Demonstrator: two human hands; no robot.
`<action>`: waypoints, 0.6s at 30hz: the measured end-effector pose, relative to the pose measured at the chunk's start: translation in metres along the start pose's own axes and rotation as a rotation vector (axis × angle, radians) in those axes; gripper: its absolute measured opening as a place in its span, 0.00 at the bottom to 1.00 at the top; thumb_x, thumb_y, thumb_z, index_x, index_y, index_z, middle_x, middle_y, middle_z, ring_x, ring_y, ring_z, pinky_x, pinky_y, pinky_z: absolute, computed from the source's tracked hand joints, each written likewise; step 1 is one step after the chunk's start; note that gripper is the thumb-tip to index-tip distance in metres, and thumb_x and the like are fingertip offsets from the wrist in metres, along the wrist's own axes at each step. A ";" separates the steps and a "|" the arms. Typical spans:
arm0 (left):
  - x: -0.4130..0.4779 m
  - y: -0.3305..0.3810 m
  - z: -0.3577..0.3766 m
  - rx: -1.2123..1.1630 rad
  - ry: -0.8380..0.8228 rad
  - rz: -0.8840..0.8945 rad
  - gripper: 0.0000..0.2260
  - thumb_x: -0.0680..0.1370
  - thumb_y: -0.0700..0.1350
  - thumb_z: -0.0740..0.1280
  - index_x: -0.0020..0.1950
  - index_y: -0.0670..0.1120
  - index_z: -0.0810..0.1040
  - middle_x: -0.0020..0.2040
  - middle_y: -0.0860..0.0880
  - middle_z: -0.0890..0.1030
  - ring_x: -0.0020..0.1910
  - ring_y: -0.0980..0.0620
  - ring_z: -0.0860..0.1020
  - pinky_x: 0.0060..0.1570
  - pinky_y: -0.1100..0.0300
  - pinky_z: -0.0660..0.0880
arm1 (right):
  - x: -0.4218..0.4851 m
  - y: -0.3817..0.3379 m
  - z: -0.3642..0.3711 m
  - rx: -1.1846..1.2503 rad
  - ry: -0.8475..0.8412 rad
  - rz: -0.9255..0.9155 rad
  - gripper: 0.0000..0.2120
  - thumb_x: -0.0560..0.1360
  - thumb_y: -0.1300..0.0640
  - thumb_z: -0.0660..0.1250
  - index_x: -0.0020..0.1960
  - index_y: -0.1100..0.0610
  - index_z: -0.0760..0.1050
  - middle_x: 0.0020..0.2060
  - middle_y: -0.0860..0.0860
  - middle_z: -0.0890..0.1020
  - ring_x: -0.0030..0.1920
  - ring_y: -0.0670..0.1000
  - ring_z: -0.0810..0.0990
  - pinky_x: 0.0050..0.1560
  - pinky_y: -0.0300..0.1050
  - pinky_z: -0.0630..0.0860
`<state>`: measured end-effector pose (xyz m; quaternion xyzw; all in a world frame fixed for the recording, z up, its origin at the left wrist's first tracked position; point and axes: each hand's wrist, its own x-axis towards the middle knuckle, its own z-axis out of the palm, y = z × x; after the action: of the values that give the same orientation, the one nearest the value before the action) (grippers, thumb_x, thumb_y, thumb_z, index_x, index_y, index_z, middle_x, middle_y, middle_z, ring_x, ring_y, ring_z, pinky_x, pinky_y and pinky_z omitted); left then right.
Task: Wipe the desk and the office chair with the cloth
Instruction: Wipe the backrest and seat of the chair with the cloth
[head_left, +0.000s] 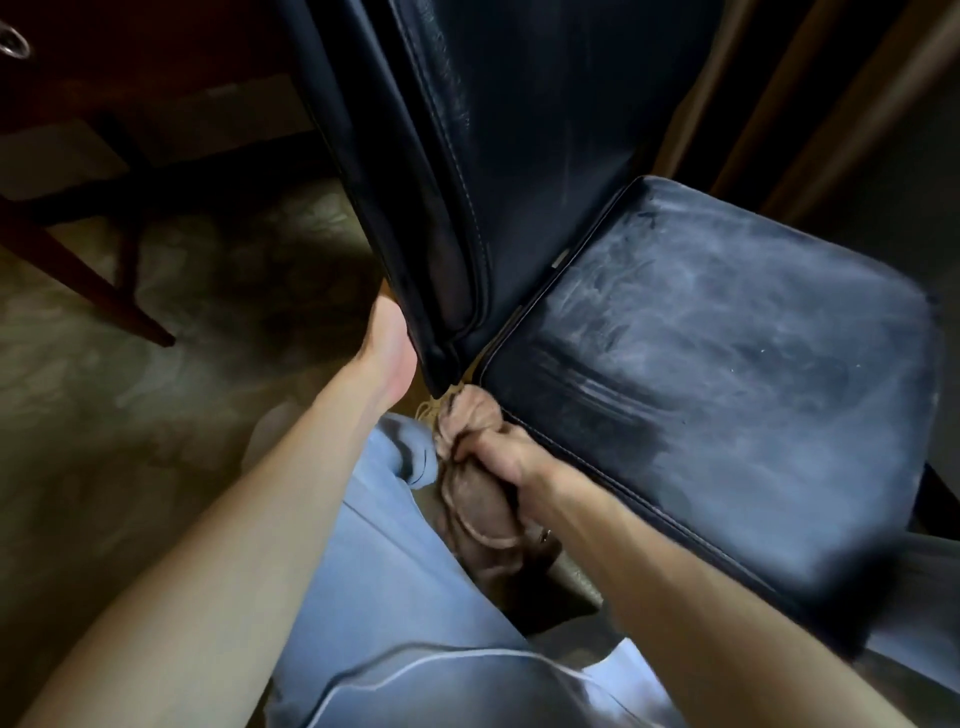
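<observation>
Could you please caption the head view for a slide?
Right hand presses cloth against chair seat corner; left hand holds backrest.

The bare left forearm comes in from 7 o'clock and reaches toward 1 o'clock. The left hand clasps the edge of the backrest, fingers out of sight behind it. The bare right forearm enters from 5 o'clock, pointing toward 11 o'clock, and the right hand is fisted round the bunched cloth.

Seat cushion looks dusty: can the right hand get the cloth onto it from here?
Probably yes. The right hand grips the cloth at the near corner of the seat cushion; the left hand holds the backrest, and nothing lies on the cushion.
</observation>
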<state>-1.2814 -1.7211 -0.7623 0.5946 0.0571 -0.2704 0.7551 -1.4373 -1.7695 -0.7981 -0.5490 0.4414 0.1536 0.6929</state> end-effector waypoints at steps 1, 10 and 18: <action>-0.002 -0.001 0.000 0.000 0.009 -0.003 0.24 0.88 0.56 0.49 0.75 0.43 0.72 0.71 0.45 0.77 0.69 0.48 0.76 0.73 0.49 0.69 | 0.008 0.001 0.010 0.021 0.001 0.053 0.11 0.73 0.65 0.72 0.54 0.58 0.80 0.47 0.55 0.85 0.41 0.52 0.83 0.36 0.40 0.78; -0.003 -0.014 -0.008 -0.013 -0.008 -0.077 0.23 0.87 0.58 0.51 0.60 0.48 0.82 0.53 0.51 0.87 0.49 0.54 0.86 0.44 0.60 0.82 | 0.037 -0.007 0.046 0.421 0.084 0.103 0.11 0.68 0.70 0.64 0.47 0.60 0.80 0.47 0.61 0.85 0.49 0.60 0.82 0.55 0.54 0.80; -0.002 -0.006 0.004 -0.055 0.046 -0.003 0.21 0.87 0.56 0.52 0.66 0.47 0.79 0.59 0.50 0.84 0.58 0.51 0.82 0.64 0.53 0.76 | -0.002 -0.040 -0.014 0.673 0.299 -0.227 0.12 0.70 0.71 0.61 0.37 0.56 0.77 0.34 0.54 0.80 0.37 0.53 0.79 0.44 0.46 0.76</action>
<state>-1.2865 -1.7246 -0.7654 0.5794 0.0827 -0.2560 0.7693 -1.4167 -1.7950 -0.7712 -0.3526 0.4999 -0.1594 0.7748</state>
